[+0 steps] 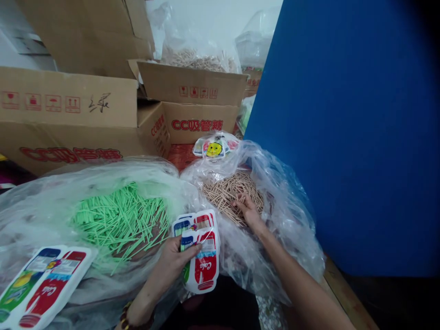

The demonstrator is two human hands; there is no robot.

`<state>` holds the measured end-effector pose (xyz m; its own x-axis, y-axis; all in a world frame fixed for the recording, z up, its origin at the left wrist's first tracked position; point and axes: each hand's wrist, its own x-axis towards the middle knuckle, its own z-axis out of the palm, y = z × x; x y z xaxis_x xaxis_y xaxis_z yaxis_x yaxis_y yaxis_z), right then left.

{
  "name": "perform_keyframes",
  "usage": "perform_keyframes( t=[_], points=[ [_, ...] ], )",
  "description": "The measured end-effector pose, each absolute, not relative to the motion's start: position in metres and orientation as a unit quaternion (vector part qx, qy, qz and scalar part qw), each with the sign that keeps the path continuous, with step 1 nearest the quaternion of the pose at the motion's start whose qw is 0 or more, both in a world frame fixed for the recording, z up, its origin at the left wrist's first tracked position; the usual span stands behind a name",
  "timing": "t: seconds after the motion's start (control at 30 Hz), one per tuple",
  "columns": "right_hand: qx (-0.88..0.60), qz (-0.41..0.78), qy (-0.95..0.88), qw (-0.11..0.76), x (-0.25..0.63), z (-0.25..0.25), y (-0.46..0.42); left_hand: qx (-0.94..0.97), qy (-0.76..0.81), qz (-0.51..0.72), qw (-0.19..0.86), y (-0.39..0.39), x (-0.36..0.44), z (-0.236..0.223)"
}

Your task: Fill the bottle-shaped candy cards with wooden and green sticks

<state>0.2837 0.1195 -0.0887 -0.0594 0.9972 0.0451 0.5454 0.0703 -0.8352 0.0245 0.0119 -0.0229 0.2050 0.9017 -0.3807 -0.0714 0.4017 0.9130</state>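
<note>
Cola packets [207,270] in left hand [174,256], brown sticks [222,195], seemingly touching right hand [250,212]

Hands: two, one left hand [178,256] and one right hand [249,208]. Cola-printed packs [206,261] in the left hand: at least two; overlap prevents an exact count. Cola-printed pack at lower left [44,284]: at least one. Heaps of loose thin sticks in the foreground: two, one of green sticks [120,217], one of brown sticks [225,195]; individual sticks too numerous to count. Large lettered cartons: two, one left carton [68,142] and one centre carton [202,96], each showing four red handling symbols. Blue panel [343,137]: one. Beaded bracelet [125,316]: one.
</note>
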Motion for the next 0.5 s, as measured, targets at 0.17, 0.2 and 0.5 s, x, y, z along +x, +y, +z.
perform_keyframes(
  t=[0.17,0.2,0.5],
  points=[
    [-0.569,0.344,-0.611,0.430,0.283,-0.090,0.123,0.425,0.515,0.363,0.650,0.012,0.023,-0.027],
    [-0.563,0.347,-0.606,0.441,0.282,-0.090,0.124,0.427,0.515,0.362,0.649,0.013,0.023,-0.028],
    [-0.507,0.407,-0.583,0.488,0.270,-0.104,0.115,0.433,0.501,0.366,0.654,0.012,0.026,-0.028]
  ],
)
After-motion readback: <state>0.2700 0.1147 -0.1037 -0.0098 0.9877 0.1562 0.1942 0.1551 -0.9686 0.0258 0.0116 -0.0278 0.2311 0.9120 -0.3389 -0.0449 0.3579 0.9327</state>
